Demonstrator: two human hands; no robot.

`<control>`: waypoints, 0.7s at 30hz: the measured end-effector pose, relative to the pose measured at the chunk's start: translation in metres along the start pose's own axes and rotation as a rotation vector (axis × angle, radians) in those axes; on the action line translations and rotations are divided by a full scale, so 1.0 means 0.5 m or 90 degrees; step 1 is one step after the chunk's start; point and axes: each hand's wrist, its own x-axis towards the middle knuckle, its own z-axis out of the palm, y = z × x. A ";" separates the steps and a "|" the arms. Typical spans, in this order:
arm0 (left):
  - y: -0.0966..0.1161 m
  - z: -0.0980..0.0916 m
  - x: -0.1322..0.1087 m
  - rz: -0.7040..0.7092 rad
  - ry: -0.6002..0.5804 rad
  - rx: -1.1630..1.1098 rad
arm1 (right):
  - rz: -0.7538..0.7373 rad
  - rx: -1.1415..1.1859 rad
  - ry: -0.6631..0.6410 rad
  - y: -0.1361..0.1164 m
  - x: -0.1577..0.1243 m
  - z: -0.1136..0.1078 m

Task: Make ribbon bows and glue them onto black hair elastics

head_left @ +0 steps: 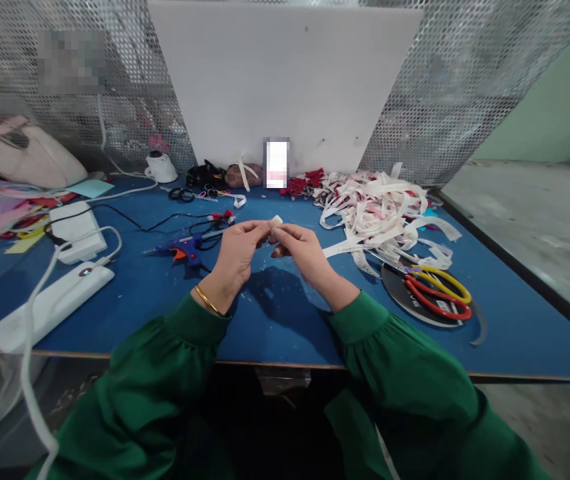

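As I look in from afar, my left hand (242, 247) and right hand (305, 252) pinch a small off-white piece (277, 220), material unclear, at the frame's centre. I judge it unfinished; a tangled heap of white ribbons (377, 203) lies right of centre, and I see no finished piece.

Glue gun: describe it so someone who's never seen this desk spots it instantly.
On the blue tabletop, find the left hand, the one with a gold bangle at its wrist. Just left of that hand lies the blue glue gun, its nozzle pointing left. Its bright orange trigger sets it apart from the white power strip farther left.
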 end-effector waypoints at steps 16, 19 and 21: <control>-0.006 0.002 0.004 -0.041 -0.034 -0.048 | 0.199 0.276 -0.056 -0.003 -0.001 -0.001; -0.007 -0.001 0.006 -0.088 -0.059 -0.076 | 0.226 0.315 -0.069 -0.007 -0.002 -0.002; -0.006 -0.002 0.007 -0.096 -0.067 -0.088 | 0.238 0.336 -0.079 -0.008 -0.003 -0.004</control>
